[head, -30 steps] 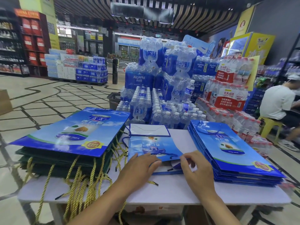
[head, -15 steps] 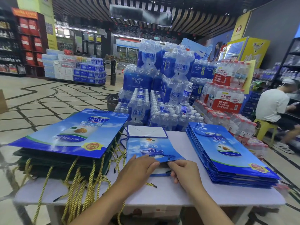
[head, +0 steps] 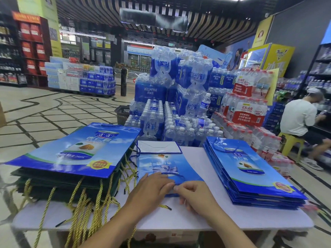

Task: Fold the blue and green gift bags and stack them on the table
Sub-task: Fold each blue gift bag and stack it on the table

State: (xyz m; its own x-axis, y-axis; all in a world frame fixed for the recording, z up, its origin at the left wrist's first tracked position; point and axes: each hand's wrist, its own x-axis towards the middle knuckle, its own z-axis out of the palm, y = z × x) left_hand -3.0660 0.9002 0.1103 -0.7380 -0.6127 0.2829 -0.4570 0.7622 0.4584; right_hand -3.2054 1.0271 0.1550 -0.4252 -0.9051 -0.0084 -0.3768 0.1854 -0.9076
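The left hand (head: 152, 189) presses flat on the middle blue bag (head: 161, 165). The right hand (head: 195, 196) pinches its near edge.

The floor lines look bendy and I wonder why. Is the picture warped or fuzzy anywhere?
Head view: the wide lens curves the floor lines and shelves toward the edges; the table corners smear, the middle bag is sharp; lights leave a sheen on the left bag.

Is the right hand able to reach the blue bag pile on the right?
Probably yes. The right hand sits close beside the blue bag pile, only bare table between them. It would first have to release the middle bag it seems to pinch.
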